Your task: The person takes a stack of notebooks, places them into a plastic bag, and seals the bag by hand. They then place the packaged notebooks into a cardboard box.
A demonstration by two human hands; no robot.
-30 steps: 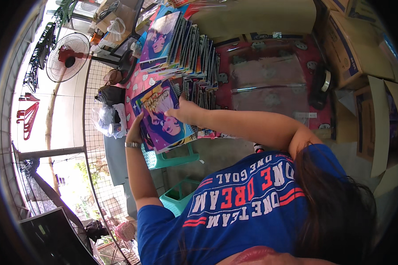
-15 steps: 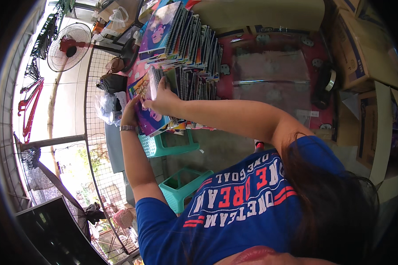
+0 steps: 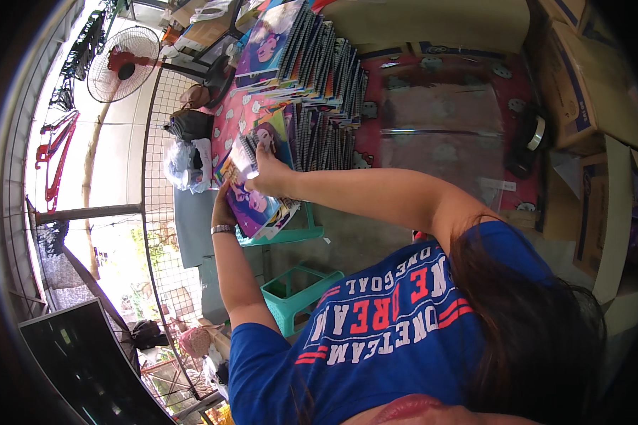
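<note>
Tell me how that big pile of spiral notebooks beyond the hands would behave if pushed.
The big pile of spiral notebooks would probably slide apart rather than move as one block, since the notebooks lie staggered. The top cover shows a glare, so it may be slippery. The pile is likely heavy overall, as many notebooks are packed together.

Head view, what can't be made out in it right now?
In the head view:
- Left hand: most fingers hidden by the purple notebook.
- Upper teal stool: seat mostly hidden by the notebooks above.
- Lower teal stool: partly covered by the blue shirt.
- Black screen: cut off by the picture's lower edge.
</note>
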